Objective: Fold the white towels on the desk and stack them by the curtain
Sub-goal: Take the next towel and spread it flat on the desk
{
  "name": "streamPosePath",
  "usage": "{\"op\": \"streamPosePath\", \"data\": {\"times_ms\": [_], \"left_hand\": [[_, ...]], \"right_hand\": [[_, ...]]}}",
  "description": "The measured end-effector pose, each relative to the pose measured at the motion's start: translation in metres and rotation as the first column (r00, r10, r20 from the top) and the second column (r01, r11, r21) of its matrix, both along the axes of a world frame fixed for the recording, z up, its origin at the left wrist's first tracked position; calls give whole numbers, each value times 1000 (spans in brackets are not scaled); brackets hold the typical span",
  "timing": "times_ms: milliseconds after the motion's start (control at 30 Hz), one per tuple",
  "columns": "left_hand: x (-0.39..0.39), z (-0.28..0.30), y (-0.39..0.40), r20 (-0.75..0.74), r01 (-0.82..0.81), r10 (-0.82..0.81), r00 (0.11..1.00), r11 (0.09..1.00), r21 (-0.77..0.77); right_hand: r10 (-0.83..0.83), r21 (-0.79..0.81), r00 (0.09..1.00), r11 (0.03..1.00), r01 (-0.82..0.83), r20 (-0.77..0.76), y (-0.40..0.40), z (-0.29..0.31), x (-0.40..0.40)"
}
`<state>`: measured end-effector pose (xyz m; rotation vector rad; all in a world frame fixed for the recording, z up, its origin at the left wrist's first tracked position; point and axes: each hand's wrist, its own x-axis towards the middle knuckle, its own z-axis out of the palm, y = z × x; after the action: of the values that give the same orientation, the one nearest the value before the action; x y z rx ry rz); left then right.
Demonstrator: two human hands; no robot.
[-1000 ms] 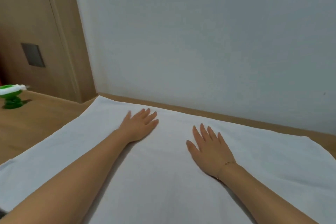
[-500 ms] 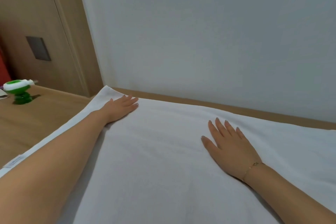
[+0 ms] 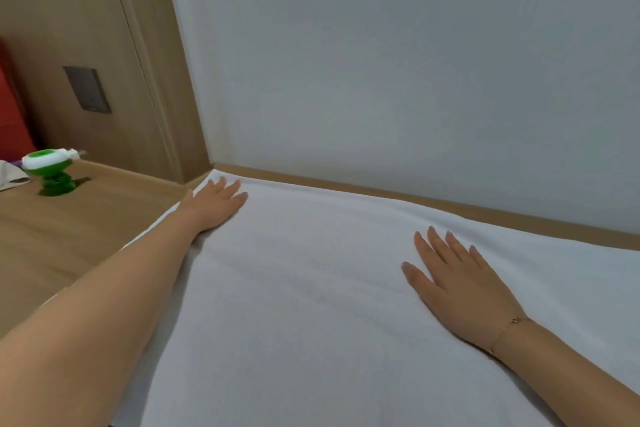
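A large white cloth towel (image 3: 329, 305) lies spread flat on the light wooden tabletop (image 3: 79, 239), its far edge running just beside the pale grey wall (image 3: 398, 62). The left hand (image 3: 214, 203) rests on the towel's far left corner, close to where the wall meets the wooden panel, fingers straight and holding nothing. The right hand (image 3: 457, 284) lies palm down further along the wall to the right, fingers straight and slightly spread, also gripping nothing.

By my reading the task is at an early stage: this towel is being flattened, with no fold showing in it. Folding it, any other towels, and the stacking all remain. No curtain or finished stack is in view.

No containers appear. Left of the wall, a small green and white plastic object (image 3: 52, 170) stands on the tabletop.
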<state>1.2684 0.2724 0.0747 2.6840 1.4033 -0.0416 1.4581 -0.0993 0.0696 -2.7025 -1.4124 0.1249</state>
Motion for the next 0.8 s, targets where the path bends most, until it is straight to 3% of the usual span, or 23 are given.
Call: {"op": "streamPosePath", "data": {"times_ms": [133, 233, 300, 367, 467, 600, 667, 700, 800], "left_hand": [[6, 6, -8, 46, -36, 33, 998, 998, 60], [27, 15, -46, 265, -93, 48, 963, 983, 161], [56, 26, -92, 395, -63, 3, 919, 988, 139], [88, 33, -147, 410, 89, -123, 904, 991, 100], [131, 31, -236, 329, 322, -307, 893, 947, 8], [154, 3, -302, 213, 403, -391, 896, 915, -18], [154, -8, -305, 194, 392, -387, 901, 920, 14], [153, -10, -302, 181, 392, -390, 903, 920, 22], [151, -8, -303, 113, 416, -415, 903, 909, 19]], "right_hand": [[10, 20, 1000, 1000, -10, -19, 2, 1, -1], [1, 237, 973, 970, 55, -232, 1, 2, 4], [14, 484, 867, 834, 265, -498, -2, 7, 5], [90, 616, 749, 636, 464, -657, -3, 10, 6], [139, 638, 664, 476, 606, -735, -3, 14, 10], [86, 645, 669, 380, 663, -739, -20, 37, 32], [35, 684, 737, 405, 607, -675, -42, 49, 49], [9, 691, 778, 467, 552, -628, -52, 50, 58], [-48, 529, 888, 788, 315, -457, -84, 33, 79]]}}
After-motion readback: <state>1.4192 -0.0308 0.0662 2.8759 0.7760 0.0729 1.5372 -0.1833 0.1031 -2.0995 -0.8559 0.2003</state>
